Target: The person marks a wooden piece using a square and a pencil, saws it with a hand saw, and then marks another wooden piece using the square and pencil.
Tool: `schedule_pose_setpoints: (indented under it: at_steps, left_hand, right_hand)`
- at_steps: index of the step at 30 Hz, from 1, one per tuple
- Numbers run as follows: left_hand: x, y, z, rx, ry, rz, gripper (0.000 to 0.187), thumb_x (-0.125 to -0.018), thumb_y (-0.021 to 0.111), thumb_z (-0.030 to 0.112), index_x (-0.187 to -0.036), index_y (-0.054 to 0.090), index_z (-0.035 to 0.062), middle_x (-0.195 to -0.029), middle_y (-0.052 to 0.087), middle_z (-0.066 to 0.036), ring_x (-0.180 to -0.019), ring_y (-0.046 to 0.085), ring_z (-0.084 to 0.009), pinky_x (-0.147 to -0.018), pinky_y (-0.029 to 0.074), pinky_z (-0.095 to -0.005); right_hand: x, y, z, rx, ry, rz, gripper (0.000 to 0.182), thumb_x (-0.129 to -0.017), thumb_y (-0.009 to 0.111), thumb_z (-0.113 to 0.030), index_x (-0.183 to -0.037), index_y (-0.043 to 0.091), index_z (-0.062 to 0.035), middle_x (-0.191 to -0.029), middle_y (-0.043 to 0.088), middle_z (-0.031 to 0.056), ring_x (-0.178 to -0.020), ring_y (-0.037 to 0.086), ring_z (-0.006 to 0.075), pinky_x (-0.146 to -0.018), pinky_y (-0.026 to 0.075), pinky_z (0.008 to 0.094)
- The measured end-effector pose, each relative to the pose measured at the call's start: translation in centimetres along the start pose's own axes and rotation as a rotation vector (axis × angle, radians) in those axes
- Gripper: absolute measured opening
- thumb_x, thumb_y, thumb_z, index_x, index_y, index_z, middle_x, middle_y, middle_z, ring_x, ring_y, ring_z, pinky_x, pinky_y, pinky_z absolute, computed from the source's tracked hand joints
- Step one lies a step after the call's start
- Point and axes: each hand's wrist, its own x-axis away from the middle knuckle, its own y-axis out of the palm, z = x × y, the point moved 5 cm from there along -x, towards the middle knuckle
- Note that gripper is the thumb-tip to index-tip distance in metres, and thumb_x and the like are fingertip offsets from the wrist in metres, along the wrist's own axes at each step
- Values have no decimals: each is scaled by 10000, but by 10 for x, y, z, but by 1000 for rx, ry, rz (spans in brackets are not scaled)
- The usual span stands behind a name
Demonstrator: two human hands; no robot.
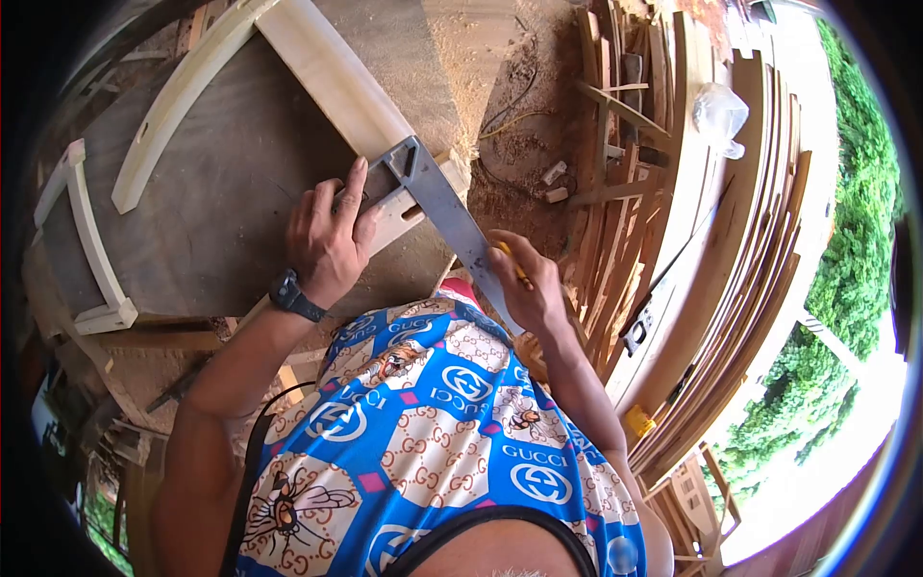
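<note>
A metal carpenter's square (pixel 450 216) lies across the end of a pale wooden board (pixel 332 72) and a wooden piece with a slot (pixel 396 219). My left hand (pixel 329 236), with a dark watch at its wrist, grips the square's handle end, index finger stretched along it and thumb over the slotted piece. Part of the handle is hidden under the fingers. On the other side, my right hand (pixel 531 284) is closed around a yellow pencil (pixel 514 264), its fingers against the lower end of the square's blade.
A curved wooden piece (pixel 178 106) joins the board on the worktable (pixel 240 231). Another pale frame (pixel 91 231) lies at the left. Stacked planks (pixel 740 231) fill the right, with a handsaw (pixel 637 329) and a clear plastic container (pixel 719 113) on them. Sawdust and a cable cover the ground.
</note>
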Motion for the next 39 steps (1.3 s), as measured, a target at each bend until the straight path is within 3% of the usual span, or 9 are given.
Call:
schedule_pose_setpoints:
  at_steps: [1, 4, 8, 12, 14, 16, 30, 36, 39]
  left_hand:
    - [-3, 2, -4, 19, 11, 8, 595, -999, 617, 275, -1549, 489, 86, -1170, 609, -195, -1005, 615, -386, -854, 519, -485]
    - [-7, 2, -8, 60, 29, 11, 662, -959, 673, 265, -1550, 465, 52, -1317, 563, -217, -1150, 568, -412, -979, 471, -508]
    - [8, -7, -5, 37, 143, 279, 908, -810, 841, 289, -1528, 395, -42, -1469, 455, -242, -1352, 434, -430, -1136, 311, -564]
    - [-4, 7, -23, 20, -12, 224, 806, -781, 860, 227, -1444, 480, -32, -1374, 536, -259, -1274, 511, -438, -1094, 383, -539]
    - [-17, 44, -53, 109, -152, -52, 682, -788, 849, 217, -1342, 552, -46, -1221, 627, -274, -1145, 594, -449, -1011, 462, -521]
    - [-34, 46, -56, 72, -14, 58, 590, -796, 835, 206, -1260, 589, -63, -1107, 667, -285, -1055, 632, -454, -937, 504, -519]
    - [-87, 45, -119, 33, 20, 19, 584, -784, 832, 224, -1237, 609, -70, -1137, 693, -269, -1070, 645, -457, -916, 522, -512]
    - [-99, 50, -108, 132, 58, 6, 472, -769, 845, 252, -1121, 664, -5, -1030, 715, -242, -986, 671, -443, -865, 539, -521]
    - [-108, 57, -85, 204, -69, 53, 419, -764, 868, 217, -1096, 724, 6, -1024, 744, -244, -971, 721, -403, -862, 570, -464]
  right_hand:
    - [-3, 10, 5, -67, -15, -13, 296, -1030, 627, -253, -1144, 710, 8, -922, 736, 251, -873, 756, 337, -750, 565, 405]
    - [-22, 34, 15, -261, 48, 40, 290, -998, 701, -259, -1082, 729, 18, -830, 735, 123, -727, 681, 182, -677, 540, 349]
    - [-53, 34, 29, -749, 228, 133, 248, -985, 730, -217, -1012, 741, 29, -773, 690, 32, -647, 596, 84, -557, 458, 242]
    - [-69, -3, 47, -759, 119, 404, 208, -989, 725, -180, -1010, 739, 27, -766, 685, 19, -657, 601, 80, -550, 454, 234]
    - [-69, -22, 54, -746, 75, 525, 190, -997, 718, -170, -1000, 730, 19, -804, 683, 11, -681, 592, 78, -588, 466, 239]
    - [-72, -34, 70, -727, 47, 586, 191, -996, 724, -182, -993, 726, 9, -815, 683, 6, -703, 582, 73, -626, 463, 247]
    - [-113, 15, 78, -598, -45, 419, 229, -925, 752, -195, -924, 723, 33, -756, 667, 33, -677, 573, 94, -617, 450, 279]
    - [-131, 20, 58, -636, -76, 345, 241, -913, 740, -185, -892, 710, 53, -732, 668, 59, -641, 599, 127, -575, 465, 307]
    - [-150, 23, 59, -506, -133, 355, 292, -911, 732, -238, -915, 722, 54, -753, 700, 96, -671, 638, 145, -607, 496, 314]
